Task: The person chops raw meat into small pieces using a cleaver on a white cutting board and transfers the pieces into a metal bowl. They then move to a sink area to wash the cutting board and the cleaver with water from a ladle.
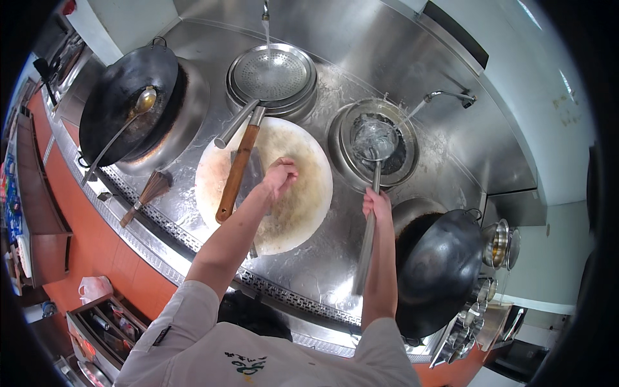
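My right hand (pixel 377 205) grips the long metal handle of a ladle (pixel 376 176). The ladle's bowl sits in a metal basin (pixel 410 167) with dark contents, where water runs in from a tap (pixel 442 94). Over a round, stained white board (pixel 304 217), my left hand (pixel 280 178) is loosely curled, with nothing visible in it. Left of that hand, a wooden handle (pixel 239 169) with a metal ferrule slants across the board. A perforated metal skimmer (pixel 271 75) rests on stacked round vessels behind the board, under a second running tap (pixel 265 14).
At the left, a black wok (pixel 116 82) holds a metal ladle (pixel 145 100) with oily liquid. A bamboo wok brush (pixel 147 196) lies near the perforated drain strip (pixel 300 300). Another wok (pixel 440 271) tilts at the right, beside several metal containers (pixel 466 319).
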Available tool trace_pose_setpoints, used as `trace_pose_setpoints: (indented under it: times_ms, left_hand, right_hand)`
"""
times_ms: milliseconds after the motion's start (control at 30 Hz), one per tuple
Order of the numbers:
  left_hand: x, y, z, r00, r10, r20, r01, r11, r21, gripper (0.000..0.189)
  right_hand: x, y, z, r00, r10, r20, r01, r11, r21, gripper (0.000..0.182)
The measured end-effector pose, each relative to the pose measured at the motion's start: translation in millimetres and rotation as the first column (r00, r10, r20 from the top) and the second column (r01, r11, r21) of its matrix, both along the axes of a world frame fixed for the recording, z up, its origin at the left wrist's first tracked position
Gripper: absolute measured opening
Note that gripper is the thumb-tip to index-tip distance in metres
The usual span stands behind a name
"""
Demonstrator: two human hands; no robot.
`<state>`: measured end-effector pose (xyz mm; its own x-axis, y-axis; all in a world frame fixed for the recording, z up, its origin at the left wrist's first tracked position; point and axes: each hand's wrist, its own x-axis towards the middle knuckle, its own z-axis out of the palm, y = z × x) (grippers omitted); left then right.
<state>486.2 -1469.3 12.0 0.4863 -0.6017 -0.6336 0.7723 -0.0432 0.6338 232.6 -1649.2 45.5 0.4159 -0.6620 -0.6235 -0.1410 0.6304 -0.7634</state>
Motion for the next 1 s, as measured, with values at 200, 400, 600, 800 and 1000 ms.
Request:
trace_pose_setpoints:
  times_ms: [200,400,600,800,1000]
  left_hand:
    - [-16,-31,-16,0.991,-0.082,0.107,0.079,0.996,0.033,0.009]
    - [-15,-59,-57,0.489,-0.376,0.787,-0.038,0.892,0.45,0.014]
    - [-16,-40,3,0.549,-0.42,0.722,0.093,0.89,0.446,0.019]
    - [-6,-35,-28,0.674,-0.054,0.737,0.061,0.998,0.016,0.026]
    - [10,-9,-82,0.907,0.068,0.416,0.007,0.984,-0.176,0.024]
  right_hand:
    - [-30,72,94,0.988,0.134,0.077,-0.135,0.991,0.003,0.019]
    - [-25,122,113,0.97,0.242,0.008,-0.241,0.97,-0.042,0.019]
    - [-27,150,110,0.898,0.337,-0.283,-0.422,0.842,-0.336,0.03]
    - [-40,117,78,0.852,0.064,-0.519,-0.474,0.516,-0.714,0.042]
    - [-29,28,26,0.596,-0.278,-0.753,-0.46,0.65,-0.604,0.04]
